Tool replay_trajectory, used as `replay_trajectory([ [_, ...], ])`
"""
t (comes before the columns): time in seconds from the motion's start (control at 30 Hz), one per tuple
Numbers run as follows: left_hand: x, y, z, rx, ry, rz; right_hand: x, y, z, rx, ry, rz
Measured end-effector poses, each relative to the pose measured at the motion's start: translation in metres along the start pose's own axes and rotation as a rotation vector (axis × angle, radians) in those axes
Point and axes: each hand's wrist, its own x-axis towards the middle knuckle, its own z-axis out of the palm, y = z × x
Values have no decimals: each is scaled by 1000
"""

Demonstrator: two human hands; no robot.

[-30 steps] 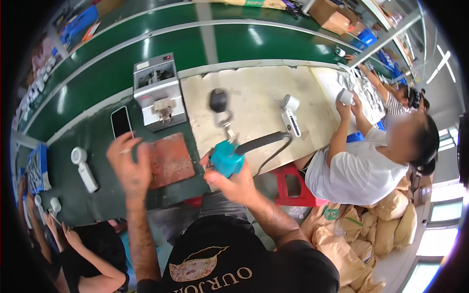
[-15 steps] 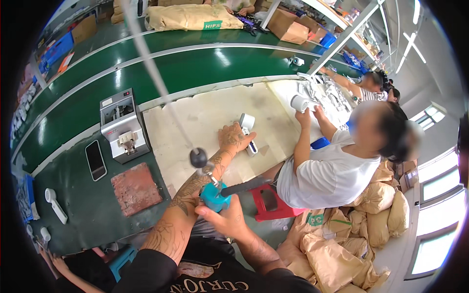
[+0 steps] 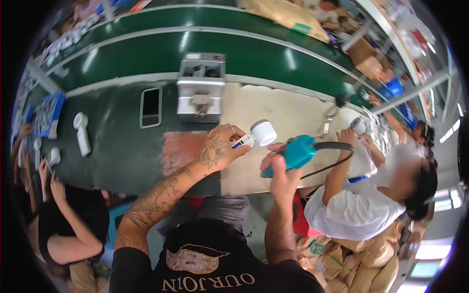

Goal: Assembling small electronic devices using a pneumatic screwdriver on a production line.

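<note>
My left hand [image 3: 221,149] is closed around the slim handle of a white handheld device [image 3: 264,133], whose round, cup-shaped head has a grey rim. That head points right, over the cream tabletop. In my right hand [image 3: 282,181] is a teal electric screwdriver [image 3: 299,149], gripped around its body, with a black cable leaving its right end. The screwdriver's tip is hidden by my fingers. A gap separates the tool from the device.
Behind my left hand stands a grey screw feeder [image 3: 201,95], with a red-brown pad [image 3: 180,146] in front. A phone [image 3: 151,108] and another white device [image 3: 82,134] lie to the left. A co-worker [image 3: 364,198] sits close on my right; another person's hands [image 3: 51,183] are at far left.
The view has turned left. My left hand has picked the white device up off the cream surface and drawn it back. My right hand has swung the screwdriver out to the right, from beneath my left forearm.
</note>
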Motion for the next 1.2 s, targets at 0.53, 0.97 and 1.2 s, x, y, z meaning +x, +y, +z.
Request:
replay_trajectory([
  [0.53, -68, -58, -71, 339, 217, 323, 55, 1, 132, 184, -282, -185],
  [0.97, -42, -75, -94, 286, 40, 231, 118, 40, 182, 86, -253, -317],
  [1.2, -43, -77, -92, 244, 54, 244, 124, 62, 188, 31, -289, -328],
])
